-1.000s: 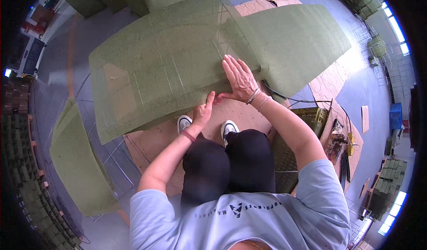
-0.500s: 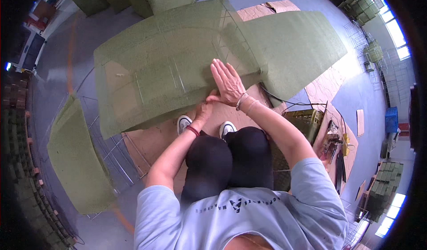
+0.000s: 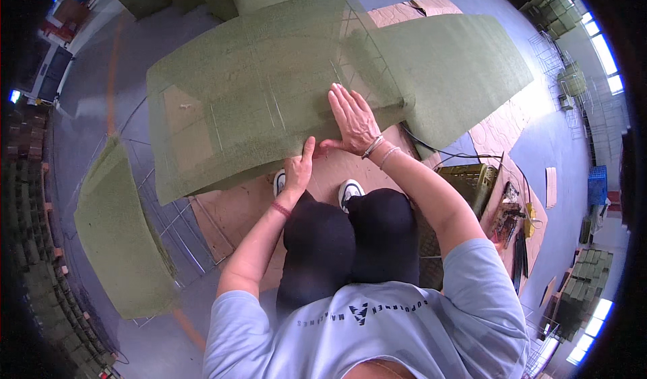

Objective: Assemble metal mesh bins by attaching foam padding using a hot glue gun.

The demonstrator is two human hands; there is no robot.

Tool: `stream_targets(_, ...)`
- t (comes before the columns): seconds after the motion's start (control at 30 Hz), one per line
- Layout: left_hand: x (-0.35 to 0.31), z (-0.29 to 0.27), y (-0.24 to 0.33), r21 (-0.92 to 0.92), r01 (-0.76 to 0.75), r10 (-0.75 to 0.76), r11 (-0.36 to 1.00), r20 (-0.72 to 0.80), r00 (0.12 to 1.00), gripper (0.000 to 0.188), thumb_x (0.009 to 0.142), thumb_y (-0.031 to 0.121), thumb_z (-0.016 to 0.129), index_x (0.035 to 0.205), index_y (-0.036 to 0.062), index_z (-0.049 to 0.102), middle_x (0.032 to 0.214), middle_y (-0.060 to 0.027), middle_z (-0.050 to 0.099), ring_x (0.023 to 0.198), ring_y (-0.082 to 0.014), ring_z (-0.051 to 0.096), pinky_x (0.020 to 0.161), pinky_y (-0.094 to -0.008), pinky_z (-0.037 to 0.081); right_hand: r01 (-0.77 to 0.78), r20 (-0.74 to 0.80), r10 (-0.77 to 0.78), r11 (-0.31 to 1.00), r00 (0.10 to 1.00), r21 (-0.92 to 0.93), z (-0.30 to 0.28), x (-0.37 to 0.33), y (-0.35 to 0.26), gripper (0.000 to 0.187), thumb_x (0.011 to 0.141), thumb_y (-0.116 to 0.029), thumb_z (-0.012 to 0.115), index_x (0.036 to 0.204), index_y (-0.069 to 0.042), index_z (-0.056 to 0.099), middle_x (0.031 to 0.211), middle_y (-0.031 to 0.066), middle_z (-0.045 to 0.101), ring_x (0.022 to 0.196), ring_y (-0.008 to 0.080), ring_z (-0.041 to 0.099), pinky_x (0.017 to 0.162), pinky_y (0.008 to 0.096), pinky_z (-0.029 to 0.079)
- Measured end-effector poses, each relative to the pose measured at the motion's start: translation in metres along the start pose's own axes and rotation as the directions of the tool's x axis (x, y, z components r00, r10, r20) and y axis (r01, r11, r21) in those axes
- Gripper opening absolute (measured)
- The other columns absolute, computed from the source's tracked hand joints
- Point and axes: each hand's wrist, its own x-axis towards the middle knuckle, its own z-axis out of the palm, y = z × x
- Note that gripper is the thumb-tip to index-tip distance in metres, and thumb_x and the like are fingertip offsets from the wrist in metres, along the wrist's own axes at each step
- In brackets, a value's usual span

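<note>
A large green mesh sheet (image 3: 249,89) lies over a wire frame (image 3: 273,102), whose thin rods show through the weave. My right hand (image 3: 354,121) rests flat on the sheet near its front right part, fingers stretched out together and thumb pointing left. At the sheet's near edge, my left hand (image 3: 298,170) has its thumb raised along the rim and its fingers curled under the fabric, partly hidden. The sheet's near edge hangs down toward my knees.
Another green sheet (image 3: 451,75) spreads out at the right. A folded green piece (image 3: 121,237) leans on wire rods at the left. Cardboard (image 3: 249,210) covers the floor under my shoes. A yellow-green crate (image 3: 468,180), a black cable (image 3: 458,154) and tools (image 3: 509,217) lie at my right.
My left hand has turned at the sheet's near edge, its thumb now up and its fingers going beneath. My right hand stays flat on the mesh, and the whole view has shifted slightly.
</note>
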Motion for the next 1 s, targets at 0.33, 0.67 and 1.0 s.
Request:
stream_targets(0.33,0.017,0.012,-0.012,-0.152,-0.233,0.226,0.961,-0.060,0.972,0.042,0.096,0.040,0.052,0.103,0.0001,0.065,0.090,-0.0188,0.068,0.082,-0.0340,0.064,0.074,-0.0388,0.049,-0.033,0.011,0.034,0.997,0.999,-0.066,0.000,-0.001,0.005,0.114,0.067,-0.071,0.062,0.141,0.008,0.026,0.148,0.0242,0.029,0.139,0.0342,0.029,0.113,0.0462,0.022)
stream_targets(0.67,0.042,0.040,-0.115,0.162,-0.581,0.597,0.798,-0.083,0.798,0.034,0.094,0.008,0.042,0.125,0.0145,0.053,0.088,-0.0205,0.065,0.072,-0.0384,0.064,0.060,-0.0474,0.050,0.053,-0.025,-0.054,0.998,0.998,-0.032,0.011,0.044,-0.051,0.109,0.076,-0.080,0.035,0.144,0.005,0.023,0.150,0.0204,0.028,0.139,0.0308,0.028,0.114,0.0472,0.020)
stream_targets(1.0,-0.002,-0.025,-0.006,-0.385,-0.186,0.143,0.904,-0.139,0.980,0.041,0.094,0.038,0.056,0.096,-0.0018,0.066,0.082,-0.0122,0.068,0.073,-0.0213,0.065,0.067,-0.0357,0.050,0.092,0.012,-0.092,0.996,0.996,-0.013,0.017,0.035,-0.039,0.110,0.075,-0.079,0.041,0.143,0.006,0.024,0.148,0.0202,0.032,0.137,0.0297,0.032,0.112,0.0429,0.024)
